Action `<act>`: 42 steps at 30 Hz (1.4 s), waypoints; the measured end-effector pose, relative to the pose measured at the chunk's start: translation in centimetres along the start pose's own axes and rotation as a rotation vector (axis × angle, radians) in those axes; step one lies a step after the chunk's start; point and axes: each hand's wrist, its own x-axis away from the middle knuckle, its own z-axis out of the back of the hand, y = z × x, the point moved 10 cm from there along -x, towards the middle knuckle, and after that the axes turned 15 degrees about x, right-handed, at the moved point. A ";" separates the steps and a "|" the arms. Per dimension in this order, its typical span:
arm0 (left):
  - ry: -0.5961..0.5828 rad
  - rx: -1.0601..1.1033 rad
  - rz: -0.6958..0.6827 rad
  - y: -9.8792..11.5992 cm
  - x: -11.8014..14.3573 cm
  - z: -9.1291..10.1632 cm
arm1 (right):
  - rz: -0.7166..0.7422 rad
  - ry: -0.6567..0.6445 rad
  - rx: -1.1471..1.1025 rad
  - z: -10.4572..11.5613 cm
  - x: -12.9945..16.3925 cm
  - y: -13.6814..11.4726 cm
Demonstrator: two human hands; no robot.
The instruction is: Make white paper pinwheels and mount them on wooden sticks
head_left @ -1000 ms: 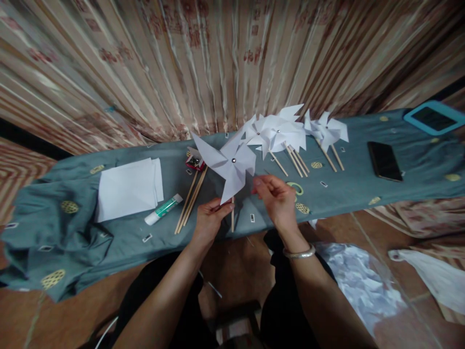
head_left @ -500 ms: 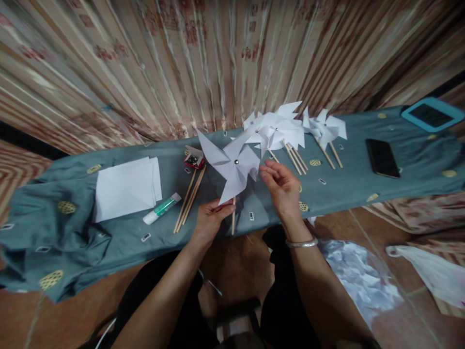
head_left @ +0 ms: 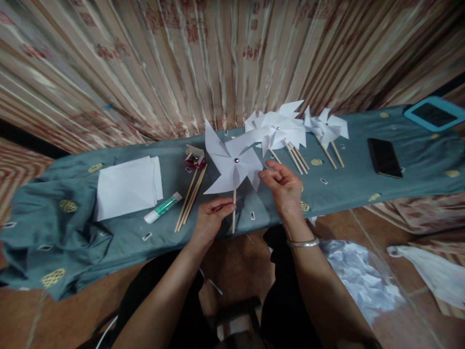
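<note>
A white paper pinwheel [head_left: 227,167] with a silver pin at its centre stands upright on a thin wooden stick [head_left: 234,220]. My left hand [head_left: 214,215] pinches that stick just below the blades. At the pinwheel's right side is my right hand [head_left: 285,189], its fingers curved and a little apart. Its fingertips are at the edge of a blade; whether they touch it I cannot tell. Behind lie several finished white pinwheels [head_left: 278,128], with another group of pinwheels [head_left: 327,128] to their right.
On the green cloth [head_left: 125,242] are white paper sheets [head_left: 125,186], a glue tube [head_left: 162,208], loose sticks [head_left: 194,198] and a red box of pins [head_left: 195,157]. A phone [head_left: 384,157] and a blue-framed tablet [head_left: 434,114] lie right. Paper scraps in a clear bag [head_left: 363,276] rest on the floor.
The pinwheel's blades have turned on the pin, and more of the stick shows below them. My left hand keeps its hold; my right hand has barely moved.
</note>
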 end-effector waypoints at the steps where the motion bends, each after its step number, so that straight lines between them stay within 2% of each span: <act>1: 0.000 -0.001 -0.001 0.0 0.0 0.0 | -0.007 0.003 -0.008 0.0 0.0 0.1; 11: -0.005 -0.002 -0.034 0.3 0.0 -0.1 | -0.101 -0.019 -0.104 -0.6 0.6 0.3; 28: 0.027 0.042 -0.068 0.4 -0.3 0.1 | -0.250 -0.137 -0.312 -3.1 2.2 0.6; 42: -0.007 0.043 -0.067 0.4 -0.2 -0.3 | -0.330 -0.233 -0.372 -5.0 3.5 0.8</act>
